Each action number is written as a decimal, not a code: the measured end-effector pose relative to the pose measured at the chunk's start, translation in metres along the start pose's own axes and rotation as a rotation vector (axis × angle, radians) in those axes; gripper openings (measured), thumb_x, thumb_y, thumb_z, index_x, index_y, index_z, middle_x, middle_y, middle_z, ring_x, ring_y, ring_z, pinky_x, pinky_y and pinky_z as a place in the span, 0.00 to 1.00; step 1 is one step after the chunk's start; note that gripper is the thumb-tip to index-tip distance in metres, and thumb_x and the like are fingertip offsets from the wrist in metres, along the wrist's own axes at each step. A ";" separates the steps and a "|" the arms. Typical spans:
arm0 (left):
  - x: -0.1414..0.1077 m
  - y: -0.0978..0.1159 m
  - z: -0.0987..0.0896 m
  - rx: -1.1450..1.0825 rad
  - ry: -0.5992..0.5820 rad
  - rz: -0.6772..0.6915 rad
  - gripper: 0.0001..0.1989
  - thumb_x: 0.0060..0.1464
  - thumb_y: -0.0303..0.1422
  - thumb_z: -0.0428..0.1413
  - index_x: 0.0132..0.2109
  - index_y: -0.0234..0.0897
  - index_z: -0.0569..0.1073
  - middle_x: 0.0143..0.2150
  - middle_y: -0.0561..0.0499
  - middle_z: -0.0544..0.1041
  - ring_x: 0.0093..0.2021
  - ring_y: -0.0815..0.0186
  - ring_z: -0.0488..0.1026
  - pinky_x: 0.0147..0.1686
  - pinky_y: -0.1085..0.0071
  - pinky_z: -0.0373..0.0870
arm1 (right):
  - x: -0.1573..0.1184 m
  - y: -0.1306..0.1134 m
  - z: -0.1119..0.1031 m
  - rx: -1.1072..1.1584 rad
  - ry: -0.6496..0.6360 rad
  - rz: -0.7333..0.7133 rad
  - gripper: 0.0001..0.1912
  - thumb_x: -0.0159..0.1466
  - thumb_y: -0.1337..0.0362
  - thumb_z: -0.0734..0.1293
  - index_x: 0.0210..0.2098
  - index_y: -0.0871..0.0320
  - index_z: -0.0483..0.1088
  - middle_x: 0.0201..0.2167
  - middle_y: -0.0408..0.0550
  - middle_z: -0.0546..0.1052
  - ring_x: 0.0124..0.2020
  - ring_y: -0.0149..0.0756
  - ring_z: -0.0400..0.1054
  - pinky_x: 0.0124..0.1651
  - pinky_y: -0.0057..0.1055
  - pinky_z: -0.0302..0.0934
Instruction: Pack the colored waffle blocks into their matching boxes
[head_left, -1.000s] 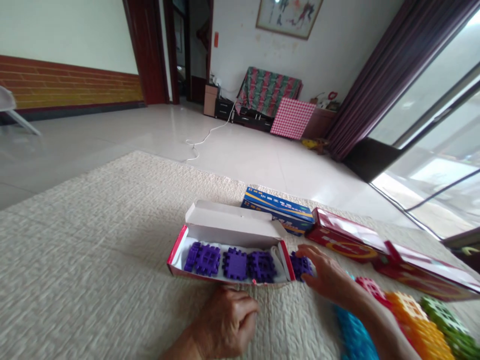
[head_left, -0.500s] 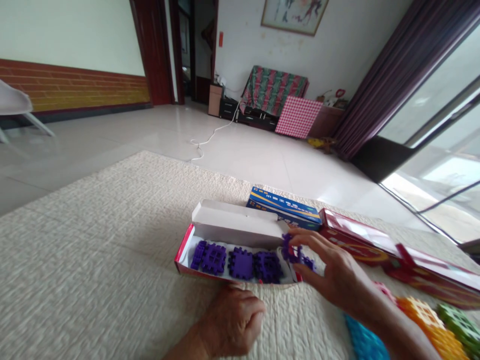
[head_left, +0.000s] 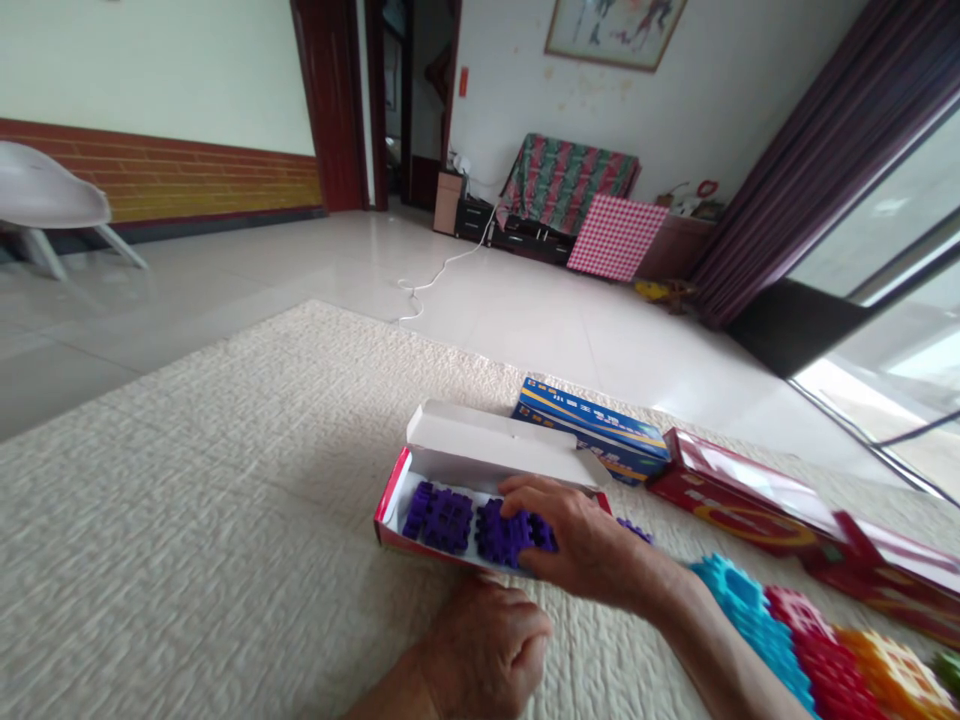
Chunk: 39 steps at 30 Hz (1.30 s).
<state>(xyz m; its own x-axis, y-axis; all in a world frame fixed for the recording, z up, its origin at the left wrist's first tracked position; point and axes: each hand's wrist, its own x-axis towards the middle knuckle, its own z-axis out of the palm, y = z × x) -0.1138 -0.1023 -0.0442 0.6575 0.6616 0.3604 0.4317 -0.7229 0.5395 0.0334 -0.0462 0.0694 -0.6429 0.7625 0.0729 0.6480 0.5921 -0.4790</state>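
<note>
A long open box [head_left: 391, 497] with a red end and white lining lies on the mat, its lid flap folded back. Purple toothed building blocks [head_left: 448, 520] sit in it. My right hand [head_left: 585, 535] reaches over the box's right half, thumb and fingers curled around a purple block [head_left: 501, 532]; the palm hides what lies beneath. Closed in a fist, my left hand [head_left: 487, 650] rests on the mat just in front of the box, with nothing visible in it. Another purple block [head_left: 636, 530] shows on the mat beyond the right wrist.
A blue box [head_left: 592, 425] and red boxes [head_left: 742, 495] line the right back of the mat [head_left: 247, 480]. Light blue [head_left: 757, 620], red [head_left: 832, 665] and orange blocks [head_left: 896, 665] lie at the lower right. A white chair [head_left: 56, 190] stands far left.
My right hand has moved left from the box's right end, where it held a purple block, to over the blocks inside. My left hand stays in a fist. The view has turned slightly left.
</note>
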 end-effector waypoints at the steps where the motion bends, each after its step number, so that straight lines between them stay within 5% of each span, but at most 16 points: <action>1: 0.000 0.000 0.000 0.000 -0.002 0.001 0.04 0.48 0.24 0.51 0.28 0.38 0.68 0.24 0.54 0.73 0.26 0.68 0.70 0.33 0.71 0.61 | -0.002 -0.001 -0.002 -0.007 0.017 0.007 0.20 0.52 0.75 0.65 0.44 0.54 0.69 0.53 0.48 0.72 0.53 0.38 0.67 0.57 0.36 0.60; 6: 0.001 0.001 -0.001 -0.009 0.004 0.013 0.05 0.49 0.25 0.51 0.28 0.38 0.67 0.24 0.54 0.73 0.26 0.68 0.70 0.32 0.72 0.60 | -0.030 0.005 -0.024 -0.048 0.191 0.055 0.12 0.58 0.71 0.65 0.41 0.55 0.70 0.49 0.49 0.75 0.49 0.37 0.70 0.52 0.35 0.64; 10: 0.003 0.002 -0.005 -0.037 0.005 0.011 0.07 0.49 0.24 0.50 0.26 0.37 0.64 0.22 0.54 0.71 0.25 0.69 0.70 0.31 0.72 0.59 | -0.076 0.043 -0.040 -0.205 0.355 0.292 0.09 0.61 0.63 0.63 0.40 0.55 0.71 0.38 0.48 0.78 0.39 0.39 0.74 0.42 0.35 0.68; 13: 0.003 0.003 -0.007 -0.065 0.007 0.005 0.07 0.49 0.23 0.50 0.26 0.37 0.64 0.22 0.54 0.70 0.25 0.70 0.70 0.29 0.72 0.58 | -0.104 0.075 -0.035 -0.282 0.283 0.446 0.10 0.57 0.61 0.64 0.37 0.55 0.72 0.37 0.51 0.79 0.38 0.43 0.75 0.41 0.40 0.69; 18: 0.001 0.004 -0.006 -0.082 0.019 -0.001 0.07 0.49 0.22 0.50 0.27 0.38 0.67 0.22 0.54 0.70 0.25 0.70 0.70 0.28 0.71 0.57 | -0.118 0.103 -0.007 -0.252 0.153 0.487 0.13 0.51 0.66 0.64 0.37 0.56 0.72 0.55 0.57 0.72 0.53 0.49 0.70 0.53 0.44 0.64; 23: 0.001 0.003 -0.004 -0.077 0.023 0.000 0.07 0.50 0.23 0.50 0.28 0.38 0.68 0.23 0.54 0.71 0.25 0.69 0.70 0.29 0.71 0.58 | -0.115 0.112 0.005 -0.240 0.157 0.449 0.14 0.49 0.69 0.62 0.35 0.56 0.72 0.49 0.55 0.75 0.48 0.45 0.72 0.51 0.42 0.65; 32: 0.002 0.002 -0.004 -0.054 0.006 0.007 0.07 0.48 0.23 0.51 0.25 0.37 0.65 0.22 0.54 0.71 0.25 0.70 0.71 0.29 0.72 0.59 | -0.119 0.094 -0.021 -0.327 0.282 0.424 0.10 0.55 0.61 0.64 0.36 0.55 0.72 0.46 0.56 0.77 0.45 0.48 0.74 0.46 0.46 0.68; 39: 0.003 0.001 -0.004 -0.011 0.013 0.015 0.05 0.47 0.24 0.52 0.26 0.37 0.66 0.23 0.54 0.73 0.25 0.68 0.70 0.32 0.72 0.61 | -0.052 0.010 -0.029 -0.233 0.327 0.172 0.08 0.59 0.64 0.65 0.39 0.54 0.70 0.52 0.52 0.73 0.49 0.42 0.71 0.49 0.40 0.66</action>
<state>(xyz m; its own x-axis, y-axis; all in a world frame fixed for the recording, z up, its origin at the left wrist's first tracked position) -0.1139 -0.1008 -0.0397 0.6559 0.6530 0.3786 0.4149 -0.7309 0.5418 0.0849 -0.0721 0.0860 -0.3788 0.8753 0.3006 0.8333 0.4639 -0.3007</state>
